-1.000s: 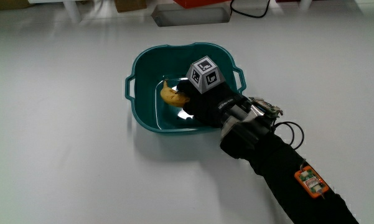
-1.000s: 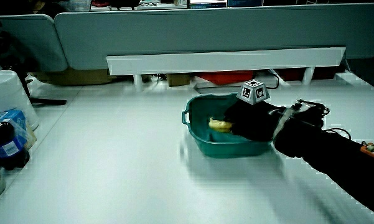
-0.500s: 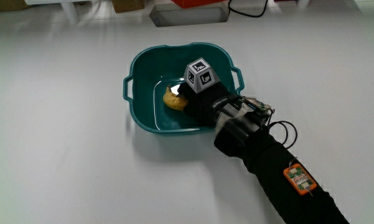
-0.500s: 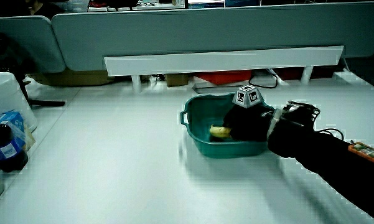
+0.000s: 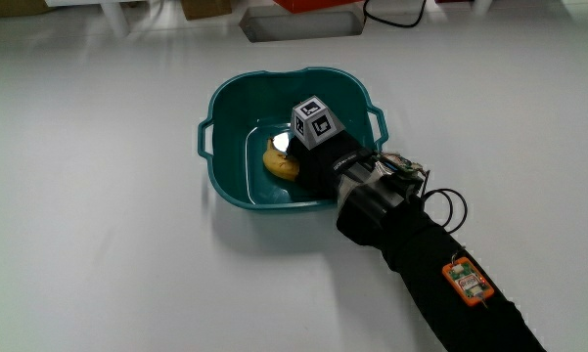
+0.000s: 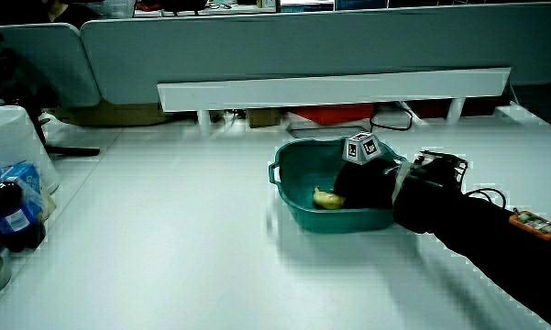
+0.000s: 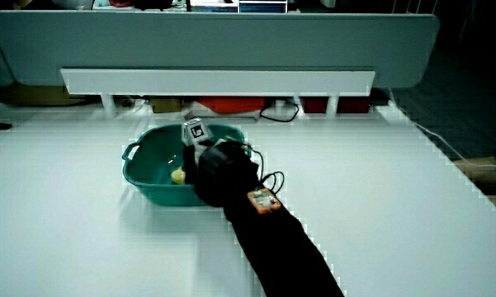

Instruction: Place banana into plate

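Observation:
A teal plastic basin [image 5: 207, 137] with two handles stands on the white table; it shows in both side views [image 6: 292, 152] [image 7: 137, 170]. A yellow banana [image 5: 281, 164] lies low inside it, near the basin floor [image 6: 325, 197] [image 7: 178, 175]. The hand [image 5: 315, 164], black-gloved with a patterned cube [image 5: 313, 121] on its back, reaches into the basin from the person's side and is shut on the end of the banana. The palm hides the fingers. Its forearm crosses the basin rim nearest the person [image 6: 440, 206] [image 7: 231, 186].
An orange tag [image 5: 463, 279] and a looped cable [image 5: 450, 205] sit on the forearm. In a side view a white bucket [image 6: 9, 137] and bottles [image 6: 9, 218] stand at the table's edge. A low partition [image 6: 330, 92] with a red box and cables under it closes off the table.
The hand has sunk a little deeper into the basin and the banana has come down with it toward the basin floor, nearer to the person.

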The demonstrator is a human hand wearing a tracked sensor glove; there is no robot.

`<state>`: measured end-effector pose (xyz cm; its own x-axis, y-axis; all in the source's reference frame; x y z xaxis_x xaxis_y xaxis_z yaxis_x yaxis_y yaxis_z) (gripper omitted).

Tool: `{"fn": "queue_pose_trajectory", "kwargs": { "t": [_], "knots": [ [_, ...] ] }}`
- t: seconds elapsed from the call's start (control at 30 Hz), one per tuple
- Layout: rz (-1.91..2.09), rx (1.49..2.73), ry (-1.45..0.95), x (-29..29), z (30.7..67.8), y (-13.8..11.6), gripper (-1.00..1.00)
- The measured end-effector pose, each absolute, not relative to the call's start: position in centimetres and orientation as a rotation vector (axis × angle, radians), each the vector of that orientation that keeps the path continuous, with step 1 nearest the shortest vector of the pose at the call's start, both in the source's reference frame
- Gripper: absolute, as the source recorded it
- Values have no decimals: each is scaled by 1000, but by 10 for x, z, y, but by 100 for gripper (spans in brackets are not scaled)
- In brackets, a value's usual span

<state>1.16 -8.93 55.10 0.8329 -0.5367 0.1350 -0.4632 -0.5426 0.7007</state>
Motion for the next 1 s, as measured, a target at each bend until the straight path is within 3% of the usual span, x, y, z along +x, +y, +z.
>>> {"fn": "queue_pose_trajectory", "kwargs": {
  "t": [0.67,1.0],
  "knots": [
    [-118,2177,-676,21,566,-87,-59],
    [-14,2245,-590,34,562,-92,-88]
  ]
}}
